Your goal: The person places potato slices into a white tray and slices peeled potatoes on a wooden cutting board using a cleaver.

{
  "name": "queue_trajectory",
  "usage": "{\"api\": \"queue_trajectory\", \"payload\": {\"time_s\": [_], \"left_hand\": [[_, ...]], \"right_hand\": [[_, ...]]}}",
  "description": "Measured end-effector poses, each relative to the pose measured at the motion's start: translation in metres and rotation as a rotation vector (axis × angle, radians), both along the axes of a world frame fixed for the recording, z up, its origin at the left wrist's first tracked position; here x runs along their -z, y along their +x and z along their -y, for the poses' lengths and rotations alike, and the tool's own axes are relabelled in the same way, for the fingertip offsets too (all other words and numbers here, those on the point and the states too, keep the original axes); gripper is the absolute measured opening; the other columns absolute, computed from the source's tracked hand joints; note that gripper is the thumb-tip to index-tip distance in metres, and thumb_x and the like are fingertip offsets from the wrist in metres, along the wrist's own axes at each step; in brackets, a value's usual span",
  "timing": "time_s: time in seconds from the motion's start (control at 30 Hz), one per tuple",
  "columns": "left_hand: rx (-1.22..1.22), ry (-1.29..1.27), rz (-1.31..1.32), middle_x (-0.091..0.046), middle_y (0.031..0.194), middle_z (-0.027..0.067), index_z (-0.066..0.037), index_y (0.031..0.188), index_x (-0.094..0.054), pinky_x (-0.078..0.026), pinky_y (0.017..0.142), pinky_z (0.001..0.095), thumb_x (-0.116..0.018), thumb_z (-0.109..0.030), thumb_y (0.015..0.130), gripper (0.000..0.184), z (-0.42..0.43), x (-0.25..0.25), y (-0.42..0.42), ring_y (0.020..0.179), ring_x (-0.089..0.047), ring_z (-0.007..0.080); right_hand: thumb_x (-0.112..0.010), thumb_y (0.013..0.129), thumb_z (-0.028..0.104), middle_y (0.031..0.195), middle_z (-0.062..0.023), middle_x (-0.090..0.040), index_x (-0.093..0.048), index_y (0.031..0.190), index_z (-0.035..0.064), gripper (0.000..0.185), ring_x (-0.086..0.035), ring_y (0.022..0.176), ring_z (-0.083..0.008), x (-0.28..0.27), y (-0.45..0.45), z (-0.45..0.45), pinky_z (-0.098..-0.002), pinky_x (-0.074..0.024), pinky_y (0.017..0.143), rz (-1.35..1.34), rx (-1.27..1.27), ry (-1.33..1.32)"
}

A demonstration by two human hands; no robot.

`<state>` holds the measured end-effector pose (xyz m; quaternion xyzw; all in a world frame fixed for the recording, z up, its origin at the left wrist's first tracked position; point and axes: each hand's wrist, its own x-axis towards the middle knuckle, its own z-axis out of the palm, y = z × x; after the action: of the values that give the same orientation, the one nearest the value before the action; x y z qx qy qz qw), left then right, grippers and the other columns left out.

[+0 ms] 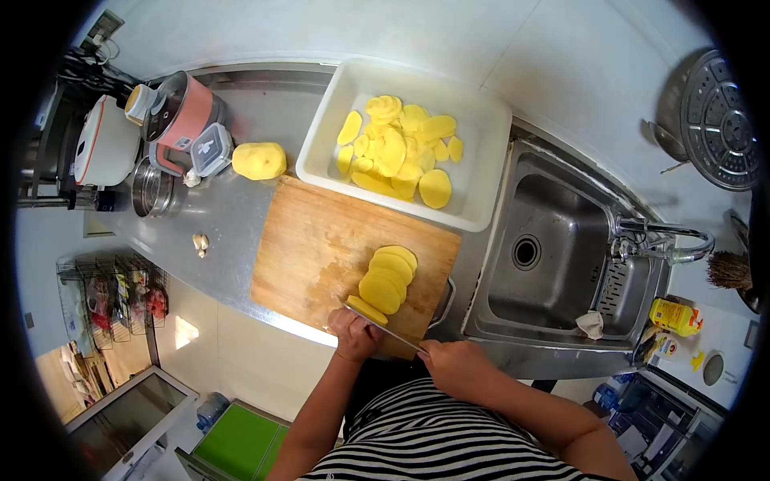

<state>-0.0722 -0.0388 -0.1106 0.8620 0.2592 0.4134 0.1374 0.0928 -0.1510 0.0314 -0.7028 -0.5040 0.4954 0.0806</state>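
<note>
My right hand (457, 367) is closed around the handle of a kitchen knife (391, 330), whose blade points left over the wooden cutting board (305, 248). At the board's near edge, my left hand (353, 333) has its fingers curled against a potato piece (366, 310) beside the blade; part of the piece is hidden by hand and knife. Just beyond it, several overlapping potato slices (387, 280) lie in a row on the board. Behind the board stands a white plastic bin (489, 172) holding many yellow slices. A whole peeled potato (259, 161) rests left of the bin.
On the right is a steel sink (553, 232) with a faucet (666, 240). Toward the left stand a pink appliance (188, 112), a lidded clear container (212, 149), a steel bowl (151, 188) and garlic cloves (200, 244). A yellow bottle (675, 317) stands beyond the sink.
</note>
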Motion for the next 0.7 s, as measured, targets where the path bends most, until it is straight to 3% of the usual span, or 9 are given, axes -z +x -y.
{"api": "queue_trajectory", "payload": {"time_s": [0.37,0.57,0.7], "left_hand": [[0.024,0.009,-0.025,-0.051,0.092,0.0066,-0.013,0.092,-0.047,-0.04,0.055,0.0375,-0.062,-0.02,0.084,0.018,-0.001,0.004,-0.003,0.064,-0.056,0.0242],[-0.052,0.043,-0.045,-0.047,0.089,0.0086,-0.013,0.086,-0.045,-0.039,0.061,0.0398,-0.06,-0.012,0.078,0.016,0.003,0.013,-0.006,0.072,-0.051,0.0261],[-0.039,0.013,-0.047,-0.047,0.09,0.0085,-0.013,0.085,-0.045,-0.039,0.06,0.0393,-0.06,-0.009,0.076,0.018,0.004,0.009,-0.006,0.071,-0.05,0.0259]], "right_hand": [[-0.049,0.085,0.012,0.07,-0.0214,-0.064,-0.056,0.085,-0.0014,0.015,-0.065,0.067,-0.0384,0.003,-0.004,-0.015,-0.0468,-0.0523,0.059,0.009,-0.049,-0.019],[-0.049,0.086,0.013,0.072,-0.0217,-0.064,-0.057,0.085,-0.0007,0.016,-0.065,0.068,-0.0394,0.036,-0.01,-0.013,-0.0482,-0.0519,0.061,0.039,-0.022,0.01],[-0.048,0.09,0.017,0.069,-0.0213,-0.063,-0.057,0.086,-0.0005,0.02,-0.065,0.066,-0.0388,0.019,-0.006,0.006,-0.0474,-0.0519,0.059,0.059,0.004,-0.075]]}}
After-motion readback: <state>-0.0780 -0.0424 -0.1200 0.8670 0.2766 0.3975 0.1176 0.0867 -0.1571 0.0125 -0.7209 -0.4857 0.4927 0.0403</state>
